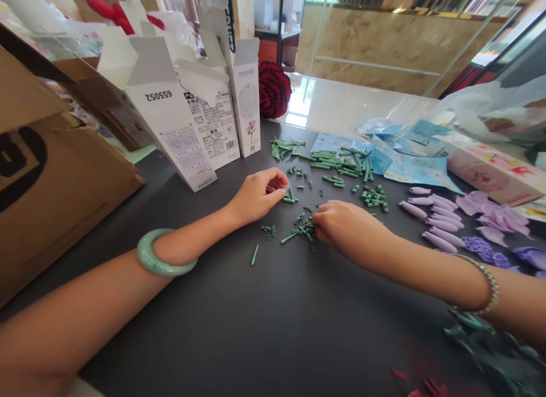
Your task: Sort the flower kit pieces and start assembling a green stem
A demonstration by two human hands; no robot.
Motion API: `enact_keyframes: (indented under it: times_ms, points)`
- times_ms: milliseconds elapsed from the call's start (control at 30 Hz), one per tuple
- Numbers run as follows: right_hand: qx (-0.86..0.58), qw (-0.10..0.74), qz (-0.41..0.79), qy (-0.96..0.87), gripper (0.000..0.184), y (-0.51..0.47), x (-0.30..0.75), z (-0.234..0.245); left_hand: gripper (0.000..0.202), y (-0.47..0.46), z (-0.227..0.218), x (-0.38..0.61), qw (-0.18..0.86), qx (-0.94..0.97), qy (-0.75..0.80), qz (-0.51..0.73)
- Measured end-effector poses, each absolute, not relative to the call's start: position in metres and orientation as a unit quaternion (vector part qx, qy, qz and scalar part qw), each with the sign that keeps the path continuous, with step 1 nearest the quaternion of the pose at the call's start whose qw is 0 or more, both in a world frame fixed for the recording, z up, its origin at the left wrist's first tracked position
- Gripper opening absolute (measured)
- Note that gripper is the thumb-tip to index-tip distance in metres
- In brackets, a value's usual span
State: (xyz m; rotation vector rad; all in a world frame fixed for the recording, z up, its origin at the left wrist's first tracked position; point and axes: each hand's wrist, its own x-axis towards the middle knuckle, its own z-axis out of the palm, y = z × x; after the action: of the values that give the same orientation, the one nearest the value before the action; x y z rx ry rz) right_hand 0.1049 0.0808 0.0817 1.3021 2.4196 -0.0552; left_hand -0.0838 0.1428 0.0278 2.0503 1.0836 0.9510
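Note:
My left hand (pixel 258 195) rests on the dark table (pixel 273 329), fingers curled in a pinch on small green pieces (pixel 289 199). A pale green bangle (pixel 164 253) circles that wrist. My right hand (pixel 341 226) lies palm down with its fingers closed over a little heap of green rods and rings (pixel 301 226); what it grips is hidden. A silver bracelet (pixel 488 286) sits on that wrist. A single green rod (pixel 255 255) lies apart, nearer to me.
White opened cartons (pixel 200 124) stand at the back left beside a brown cardboard box (pixel 46 186). More green sticks (pixel 341 161), blue leaflets (pixel 409 158), purple petal pieces (pixel 439 223) and a pink box (pixel 490 172) lie at the right. A red knitted flower (pixel 273 90) sits behind.

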Motion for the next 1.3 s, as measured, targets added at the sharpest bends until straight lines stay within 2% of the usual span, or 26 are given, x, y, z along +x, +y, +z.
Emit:
enact_keyframes:
  times_ms: [433, 1033, 1300]
  points:
    - [0.421, 0.134, -0.05, 0.896, 0.017, 0.084, 0.126, 0.082, 0.01, 0.141, 0.028, -0.084, 0.319, 0.774, 0.406, 0.366]
    - [0.418, 0.195, -0.064, 0.885, 0.017, 0.084, 0.121, 0.08, 0.011, 0.142, 0.027, -0.083, 0.314, 0.775, 0.407, 0.367]
    - [0.386, 0.073, -0.072, 0.917, 0.018, 0.085, 0.129, 0.069, 0.01, 0.142, 0.027, -0.083, 0.311, 0.776, 0.407, 0.367]
